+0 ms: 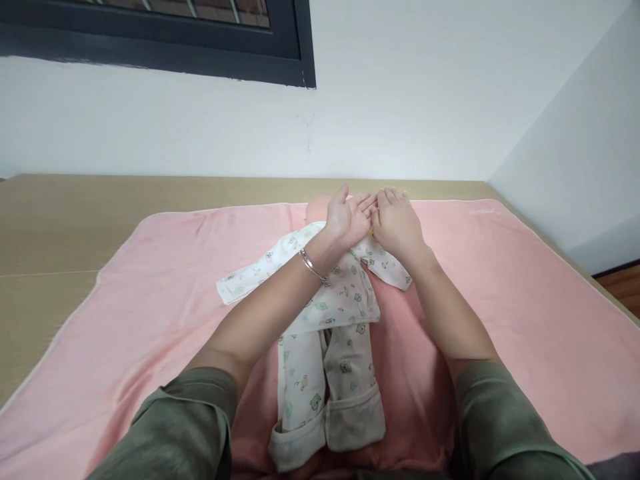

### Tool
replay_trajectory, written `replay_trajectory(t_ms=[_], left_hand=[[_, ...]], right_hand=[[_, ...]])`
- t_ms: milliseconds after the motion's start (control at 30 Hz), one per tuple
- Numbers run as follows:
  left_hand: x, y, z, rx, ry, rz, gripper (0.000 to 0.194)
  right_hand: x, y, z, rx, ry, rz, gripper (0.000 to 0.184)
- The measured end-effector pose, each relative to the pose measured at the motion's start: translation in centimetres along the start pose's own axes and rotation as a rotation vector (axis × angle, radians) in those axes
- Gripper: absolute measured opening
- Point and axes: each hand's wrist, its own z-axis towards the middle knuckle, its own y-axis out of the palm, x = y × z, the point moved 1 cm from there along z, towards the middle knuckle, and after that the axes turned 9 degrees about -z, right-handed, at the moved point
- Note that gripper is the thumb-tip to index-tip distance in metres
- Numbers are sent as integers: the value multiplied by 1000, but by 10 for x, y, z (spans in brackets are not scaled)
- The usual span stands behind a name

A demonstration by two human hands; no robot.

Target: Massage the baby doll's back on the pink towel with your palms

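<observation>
A doll-like figure in baby clothes lies on its back, its smooth rounded head (316,210) mostly hidden behind my hands. It wears a white printed top (345,297), sleeves stretched to both sides, and white printed trousers (305,380) with folded cuffs. Over the head and collar, my left hand (349,219) is turned palm up, fingers apart and holding nothing visible. My right hand (397,225) shows its back, with fingers stretched out and their tips touching or very close to the left fingertips. A silver bangle (314,268) circles my left wrist.
Beneath the figure, a pink blanket (175,267) spreads over a pale wooden surface (45,233), wrinkled near the front. A white wall (400,100) rises behind, with a dark window frame (200,50) at upper left. Another wall (590,147) stands on the right.
</observation>
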Motion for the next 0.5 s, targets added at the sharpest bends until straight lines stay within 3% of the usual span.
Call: replay_trajectory(t_ms=[233,367,500], left_hand=[[4,-5,-15,16,-141,-338,78],[4,-14,-53,73,-214,-663,65],[2,-18,-97,74,-262,-724,63]], right_hand=[[-12,-15,5,-61,11,-173,46],[-16,-16,4,-74,55,-213,52],[-22,-13,0,-62,134,-185,60]])
